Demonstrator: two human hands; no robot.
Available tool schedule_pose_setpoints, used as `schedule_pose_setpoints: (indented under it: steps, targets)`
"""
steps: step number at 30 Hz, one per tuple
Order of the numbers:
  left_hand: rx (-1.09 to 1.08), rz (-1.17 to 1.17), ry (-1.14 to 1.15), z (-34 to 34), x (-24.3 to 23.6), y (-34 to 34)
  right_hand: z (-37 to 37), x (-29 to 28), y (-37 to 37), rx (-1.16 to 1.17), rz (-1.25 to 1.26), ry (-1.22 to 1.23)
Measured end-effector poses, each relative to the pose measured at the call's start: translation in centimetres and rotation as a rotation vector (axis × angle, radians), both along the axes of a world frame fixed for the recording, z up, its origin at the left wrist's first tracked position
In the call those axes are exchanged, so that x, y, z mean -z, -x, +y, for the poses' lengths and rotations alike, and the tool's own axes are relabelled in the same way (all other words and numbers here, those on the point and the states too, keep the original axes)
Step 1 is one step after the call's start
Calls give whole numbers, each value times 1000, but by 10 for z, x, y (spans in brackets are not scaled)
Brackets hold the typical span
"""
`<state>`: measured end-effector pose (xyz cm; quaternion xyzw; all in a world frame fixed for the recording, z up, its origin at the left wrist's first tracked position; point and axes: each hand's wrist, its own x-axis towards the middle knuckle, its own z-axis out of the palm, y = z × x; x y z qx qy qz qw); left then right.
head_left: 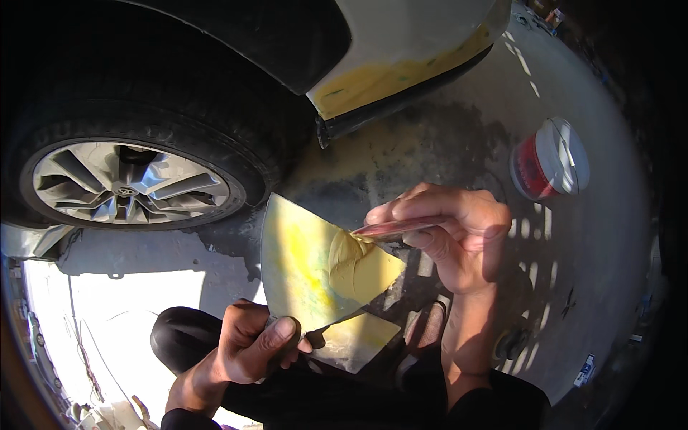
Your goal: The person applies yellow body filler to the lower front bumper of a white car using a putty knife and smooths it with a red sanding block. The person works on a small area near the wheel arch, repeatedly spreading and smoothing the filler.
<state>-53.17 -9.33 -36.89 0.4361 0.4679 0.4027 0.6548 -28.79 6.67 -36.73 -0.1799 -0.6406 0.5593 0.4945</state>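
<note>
My left hand [258, 340] is closed on the lower edge of a flat mixing board [290, 251], its thumb on top. The board is tilted, smeared pale yellow and green. A mound of yellow body filler [351, 265] lies toward its right side. My right hand [455, 226] pinches a thin reddish spreader [401, 227], whose edge touches the top of the filler. Beneath the board, a second yellow-smeared flat piece [355, 340] shows in part; what supports it is hidden.
A car wheel [125, 186] stands at the upper left. Above, the car's lower body panel [401, 75] carries yellow and green patches. A white and red bucket [548, 161] is on the concrete floor to the right. A small blue and white object [585, 371] lies at the lower right.
</note>
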Motion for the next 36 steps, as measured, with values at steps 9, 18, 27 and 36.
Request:
schedule_pose_setpoints:
  steps: [9,18,27,36]
  targets:
    - [-70,-40,-48,0,7,-8,23,5,-50,-174,-392,-346]
    - [-20,96,-50,10,8,-26,9,31,-45,91,26,-13]
    - [-112,90,-55,4,15,-31,16,24,-55,-19,-321,-313]
    - [-78,-76,75,10,15,-24,23,68,-49,5,110,314]
